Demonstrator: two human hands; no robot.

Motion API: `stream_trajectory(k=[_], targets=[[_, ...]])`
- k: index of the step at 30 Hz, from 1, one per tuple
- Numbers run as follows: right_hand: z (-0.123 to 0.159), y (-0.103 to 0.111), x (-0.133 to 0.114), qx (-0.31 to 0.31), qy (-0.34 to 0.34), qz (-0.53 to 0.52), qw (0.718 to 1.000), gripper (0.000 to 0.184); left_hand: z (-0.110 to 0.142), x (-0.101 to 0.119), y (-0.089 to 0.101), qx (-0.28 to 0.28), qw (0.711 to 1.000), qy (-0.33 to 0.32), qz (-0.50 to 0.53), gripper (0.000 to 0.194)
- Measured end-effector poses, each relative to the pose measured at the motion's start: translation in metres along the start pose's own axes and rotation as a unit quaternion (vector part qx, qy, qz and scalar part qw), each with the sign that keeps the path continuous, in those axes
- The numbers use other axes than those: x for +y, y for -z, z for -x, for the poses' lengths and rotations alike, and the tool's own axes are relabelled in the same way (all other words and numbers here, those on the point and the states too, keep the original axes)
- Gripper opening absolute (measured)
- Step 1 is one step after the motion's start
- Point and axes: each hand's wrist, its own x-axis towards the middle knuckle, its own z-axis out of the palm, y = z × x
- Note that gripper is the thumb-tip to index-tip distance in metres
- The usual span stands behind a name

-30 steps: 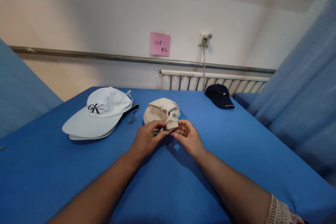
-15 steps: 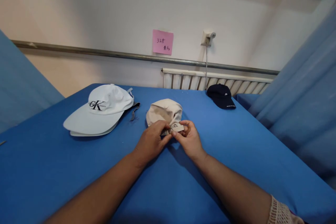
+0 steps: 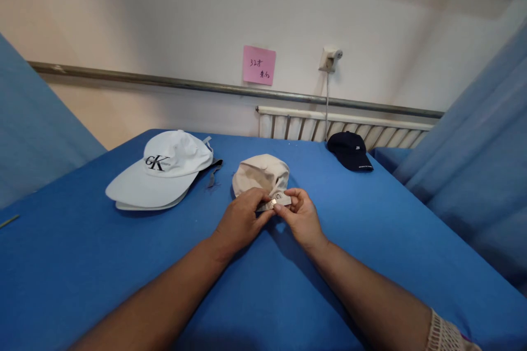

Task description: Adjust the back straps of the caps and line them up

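Observation:
A beige cap lies in the middle of the blue-covered table, its back strap towards me. My left hand pinches the left part of the strap between thumb and fingers. From the other side, my right hand grips the strap's right part, thumb in front and fingers behind. Between the two thumbs shows a small shiny metal buckle on the strap. Both thumb tips nearly meet at it. Fingers hide some of the strap.
White caps, stacked, with black lettering, lie at the left. A dark navy cap sits at the far right. Behind the table are a radiator, a metal rail and a wall socket. Blue curtains hang at both sides.
The whole view has shifted slightly, so things appear a little further right. Both hands stay on the strap; the metal buckle now catches the light more.

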Motion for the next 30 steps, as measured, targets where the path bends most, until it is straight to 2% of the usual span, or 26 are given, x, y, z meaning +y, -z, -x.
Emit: stream_trajectory(k=[10, 18, 25, 30], targets=[[-0.001, 0.003, -0.001, -0.011, 0.003, 0.002, 1.000, 0.042, 0.000, 0.003, 0.002, -0.012, 1.000, 0.011, 0.005, 0.014], [-0.003, 0.012, -0.004, -0.040, 0.001, 0.051, 0.998, 0.032, 0.000, -0.003, 0.001, -0.022, 0.998, 0.037, 0.038, 0.016], [-0.001, 0.014, -0.011, -0.018, 0.014, 0.124, 0.992, 0.027, -0.001, -0.001, 0.004, -0.030, 0.998, 0.033, 0.036, 0.014], [0.000, 0.014, -0.013, -0.020, 0.031, 0.137, 0.990, 0.022, -0.003, 0.001, 0.005, -0.044, 0.998, 0.024, 0.044, 0.012]])
